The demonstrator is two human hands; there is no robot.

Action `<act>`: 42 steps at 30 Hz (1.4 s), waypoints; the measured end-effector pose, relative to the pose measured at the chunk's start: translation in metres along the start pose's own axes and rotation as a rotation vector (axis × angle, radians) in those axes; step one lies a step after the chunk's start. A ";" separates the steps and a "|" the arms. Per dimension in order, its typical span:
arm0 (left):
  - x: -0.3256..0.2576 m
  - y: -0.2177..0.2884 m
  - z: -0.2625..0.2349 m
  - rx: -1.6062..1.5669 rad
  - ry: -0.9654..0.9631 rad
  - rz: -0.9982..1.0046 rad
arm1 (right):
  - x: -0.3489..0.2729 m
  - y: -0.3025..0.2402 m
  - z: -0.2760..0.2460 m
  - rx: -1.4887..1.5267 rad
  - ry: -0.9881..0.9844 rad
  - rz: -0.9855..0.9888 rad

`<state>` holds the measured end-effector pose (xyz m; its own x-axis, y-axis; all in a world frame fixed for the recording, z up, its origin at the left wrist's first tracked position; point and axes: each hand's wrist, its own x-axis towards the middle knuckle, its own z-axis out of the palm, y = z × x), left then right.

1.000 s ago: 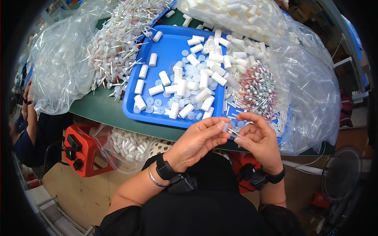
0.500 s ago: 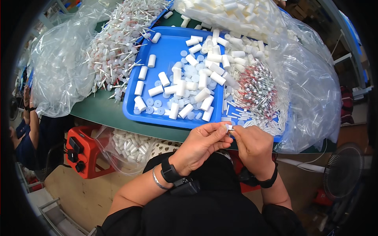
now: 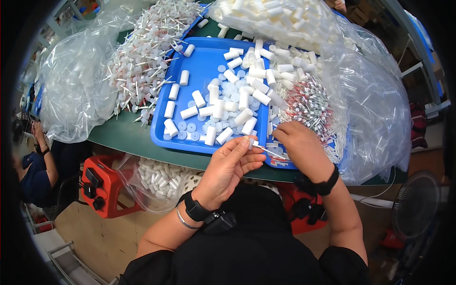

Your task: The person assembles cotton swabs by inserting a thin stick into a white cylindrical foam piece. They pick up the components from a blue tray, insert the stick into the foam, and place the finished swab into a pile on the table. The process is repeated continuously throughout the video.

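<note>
Over the front edge of the blue tray [image 3: 164, 135], my left hand [image 3: 227, 164] is closed, thumb and forefinger pinching a small white part with a thin stem [image 3: 270, 152] that points right. Its other fingers are loosely bent. My right hand [image 3: 301, 145] is closed too, fingertips bent down over the small white tubes [image 3: 338, 151] at the tray's right side. Whatever is between those fingertips is hidden. Beyond it lies a heap of red and white wired pieces [image 3: 311, 102]. White cylinders [image 3: 218, 108] and translucent discs [image 3: 191, 127] lie scattered in the tray.
Finished-looking stemmed pieces [image 3: 142, 61] are heaped at the far left beside clear plastic bags [image 3: 71, 90]. A bag of white cylinders [image 3: 285, 21] lies at the back. A red stool [image 3: 107, 185] stands below left, a fan [image 3: 414, 206] at right. Another person's arm [image 3: 46, 154] shows far left.
My hands were together at the tray's front edge. Now they are apart: the left has drawn back left with the stemmed part, and the right has moved up over the small tubes.
</note>
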<state>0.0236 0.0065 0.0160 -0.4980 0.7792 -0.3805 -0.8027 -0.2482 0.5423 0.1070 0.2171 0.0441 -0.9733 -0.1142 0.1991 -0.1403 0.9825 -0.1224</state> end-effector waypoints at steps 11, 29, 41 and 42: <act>-0.003 0.004 -0.001 -0.044 0.019 0.071 | -0.005 -0.003 -0.018 0.530 -0.073 0.259; 0.001 -0.003 0.001 -0.040 0.019 0.125 | -0.028 -0.025 -0.016 0.619 0.200 0.246; -0.003 -0.008 0.003 0.000 -0.049 0.084 | -0.017 -0.037 -0.016 0.596 0.205 0.187; -0.003 -0.010 0.004 -0.003 -0.062 0.081 | -0.017 -0.039 -0.016 0.683 0.149 0.239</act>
<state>0.0348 0.0087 0.0142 -0.5398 0.7909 -0.2882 -0.7618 -0.3132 0.5671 0.1320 0.1830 0.0612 -0.9634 0.1604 0.2148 -0.0564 0.6620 -0.7474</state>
